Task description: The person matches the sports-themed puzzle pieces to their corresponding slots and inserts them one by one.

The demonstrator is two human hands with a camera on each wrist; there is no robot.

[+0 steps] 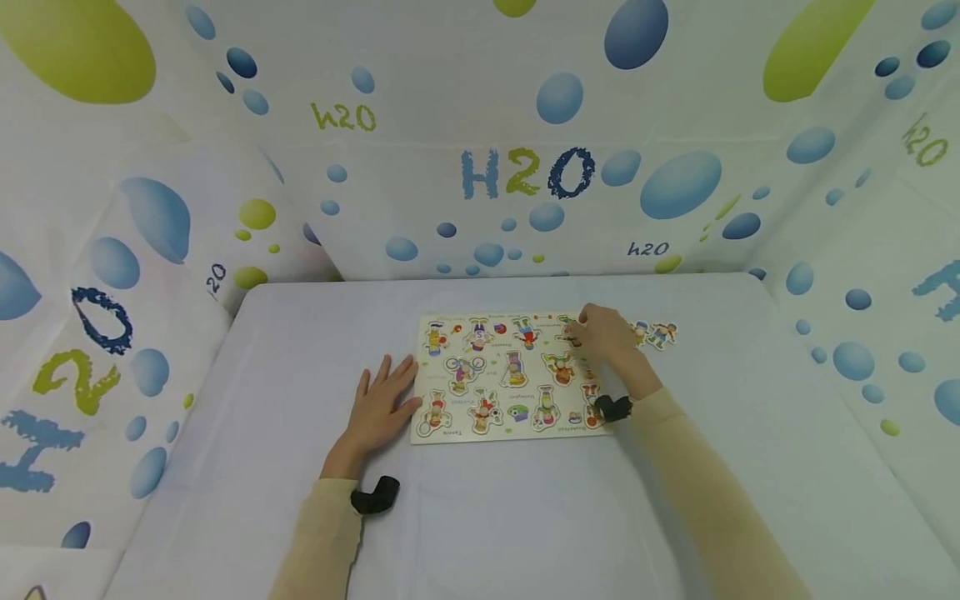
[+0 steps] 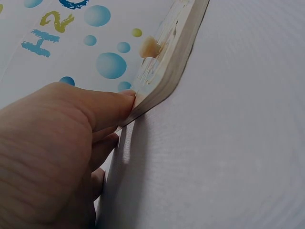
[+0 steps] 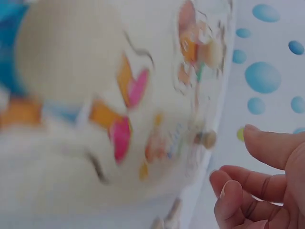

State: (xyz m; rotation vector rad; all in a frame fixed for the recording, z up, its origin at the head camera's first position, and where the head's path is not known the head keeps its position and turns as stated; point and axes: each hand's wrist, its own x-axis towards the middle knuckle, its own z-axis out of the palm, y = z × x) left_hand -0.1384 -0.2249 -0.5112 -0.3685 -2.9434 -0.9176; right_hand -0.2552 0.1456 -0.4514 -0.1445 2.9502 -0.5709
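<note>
A wooden puzzle board (image 1: 495, 417) with printed figures of children at sports lies on the white table. My left hand (image 1: 382, 406) lies flat with fingers spread, its fingertips at the board's left edge. In the left wrist view the thumb (image 2: 107, 107) touches the board's corner. My right hand (image 1: 606, 335) is bent over the board's far right corner, covering part of a figure there. In the right wrist view its thumb (image 3: 271, 145) stands apart from the fingers (image 3: 248, 183), with nothing between them. A small round knob (image 3: 209, 139) shows near these fingertips.
Just right of the board, beyond my right hand, lie loose figure pieces (image 1: 662, 335), partly hidden by the hand. A white sheet (image 1: 555, 108) printed with blue and green drops hangs behind the table and at both sides.
</note>
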